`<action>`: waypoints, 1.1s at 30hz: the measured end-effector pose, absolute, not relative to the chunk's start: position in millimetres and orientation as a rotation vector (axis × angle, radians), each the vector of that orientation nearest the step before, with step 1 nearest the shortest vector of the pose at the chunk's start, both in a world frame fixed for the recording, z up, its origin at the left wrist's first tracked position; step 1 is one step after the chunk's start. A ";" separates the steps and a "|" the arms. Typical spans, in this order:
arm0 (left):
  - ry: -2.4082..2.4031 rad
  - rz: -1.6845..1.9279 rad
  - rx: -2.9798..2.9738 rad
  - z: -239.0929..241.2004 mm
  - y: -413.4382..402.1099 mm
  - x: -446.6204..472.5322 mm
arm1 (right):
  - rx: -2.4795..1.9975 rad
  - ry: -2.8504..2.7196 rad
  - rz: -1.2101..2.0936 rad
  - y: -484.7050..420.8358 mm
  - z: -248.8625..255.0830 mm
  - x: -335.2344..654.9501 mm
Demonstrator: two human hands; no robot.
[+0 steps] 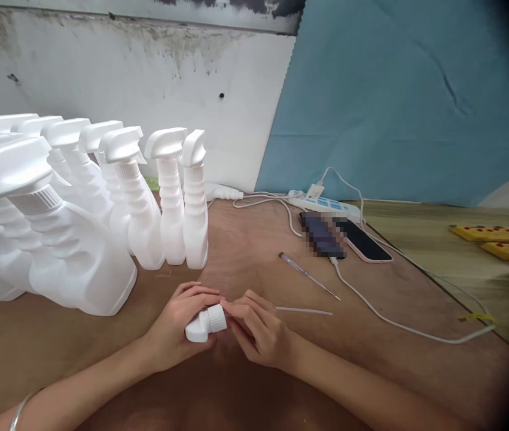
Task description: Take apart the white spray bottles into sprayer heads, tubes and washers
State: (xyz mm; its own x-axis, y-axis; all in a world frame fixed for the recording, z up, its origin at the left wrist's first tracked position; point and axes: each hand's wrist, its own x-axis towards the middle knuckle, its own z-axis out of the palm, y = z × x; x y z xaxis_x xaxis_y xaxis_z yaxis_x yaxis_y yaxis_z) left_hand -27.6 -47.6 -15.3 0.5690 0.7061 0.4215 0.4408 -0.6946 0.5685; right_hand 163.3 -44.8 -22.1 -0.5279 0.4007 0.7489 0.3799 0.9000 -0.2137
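Observation:
My left hand (177, 326) is wrapped round a white trigger spray head (204, 323), held low over the brown table (101, 359). My right hand (258, 329) pinches at the ribbed cap end of the same spray head. A thin white dip tube (303, 310) runs out to the right from under my right fingers and lies on the table.
Several white spray bottles (79, 215) with fitted trigger heads stand in rows at the left. A clear-handled screwdriver (308, 275), two phones (366, 242) on cables and a white power strip (321, 203) lie at the centre right. Yellow strips (496, 236) rest at the far right.

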 end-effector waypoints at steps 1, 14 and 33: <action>0.918 0.924 2.397 -15.6 -47.6 -27.8 | -0.544 -2.173 0.009 -44.5 -22.1 163.6; 1.045 1.039 1.943 -14.2 -49.2 -29.7 | -0.675 -2.252 -0.059 -43.2 -19.4 162.0; 1.162 1.020 1.765 -16.0 -38.4 -26.2 | -0.355 -2.452 0.057 -60.6 -17.8 141.9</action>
State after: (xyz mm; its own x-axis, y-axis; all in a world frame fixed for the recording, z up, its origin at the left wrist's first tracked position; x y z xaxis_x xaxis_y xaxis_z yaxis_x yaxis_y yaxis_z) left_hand -26.2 -38.4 -16.0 0.2617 0.9437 0.2025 0.3229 -0.2833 0.9031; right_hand 141.9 -60.6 -17.8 -0.7514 0.2677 0.6031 0.2395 0.9623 -0.1288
